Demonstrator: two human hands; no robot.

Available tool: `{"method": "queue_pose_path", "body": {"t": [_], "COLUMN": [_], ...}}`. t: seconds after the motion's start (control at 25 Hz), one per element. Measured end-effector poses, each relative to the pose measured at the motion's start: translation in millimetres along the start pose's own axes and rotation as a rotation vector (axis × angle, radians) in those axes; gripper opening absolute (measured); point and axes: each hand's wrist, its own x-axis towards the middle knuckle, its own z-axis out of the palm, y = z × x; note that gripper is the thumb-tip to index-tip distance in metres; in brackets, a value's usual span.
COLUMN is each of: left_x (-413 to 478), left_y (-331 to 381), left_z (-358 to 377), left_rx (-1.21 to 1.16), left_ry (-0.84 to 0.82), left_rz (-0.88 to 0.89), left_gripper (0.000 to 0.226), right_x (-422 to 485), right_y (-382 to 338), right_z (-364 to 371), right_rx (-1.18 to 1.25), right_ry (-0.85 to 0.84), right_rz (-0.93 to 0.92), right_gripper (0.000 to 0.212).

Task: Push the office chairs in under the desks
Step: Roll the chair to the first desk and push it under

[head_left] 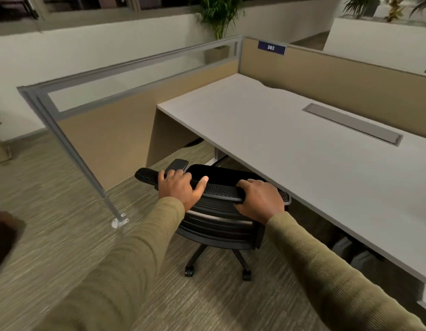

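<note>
The black office chair point(216, 211) stands on the carpet, right at the edge of the grey surface point(290, 144). Its seat is partly tucked under that edge, but its back and its wheels are out in the open. The top bar of the chair back runs from side to side, across in front of the person.

Both hands are on that bar. The left hand point(181, 187) sits near the left end, and its fingers point(170, 174) curl over the far side while the thumb lies along the top. The right hand point(259, 199) sits near the right end, close to the surface edge, and its fingers point(249, 183) wrap over the bar too — both hands are closed on the chair back, not spread wide.

From the fingers, the open space under the surface lies ahead and a little to the right. The right hand is the one nearer the surface. A black armrest point(177, 164) pokes out just past the left fingers.

The chair looks only part way in, so I think the push is in the middle of happening. The armrests may bump the surface edge if they are too high — I cannot tell from here.

To the left of the fingers stands a tan divider wall with a glass strip point(140, 75). A small sign point(271, 47) sits on the far wall.
</note>
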Motion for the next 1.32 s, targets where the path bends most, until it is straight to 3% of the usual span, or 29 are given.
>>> {"method": "queue_pose_path", "body": {"t": [0.4,0.96,1.12,1.32], "left_x": [127.8,268.7,274.7,264.8], "left_y": [-3.3,-77.2,-81.5,-82.9], "left_z": [6.2,22.9,23.7,27.9], "left_rx": [0.022,-0.018,-0.028,-0.121], "left_ry": [-0.024,-0.018,0.014,0.097], "left_rz": [0.083,0.277,0.301,0.311], "left_gripper": [0.090,0.088,0.098,0.086], "right_x": [106.7,215.9,219.7,171.1], "right_y": [34.5,-10.9,-19.0,-37.7], "right_z": [15.5,46.7,48.4,58.9], "right_rx": [0.027,-0.045,-0.068,-0.097], "right_ry": [-0.075,-0.103,-0.112,0.034], "right_rz": [0.131,0.335,0.414,0.448], "right_gripper": [0.037,0.032,0.049,0.079]}}
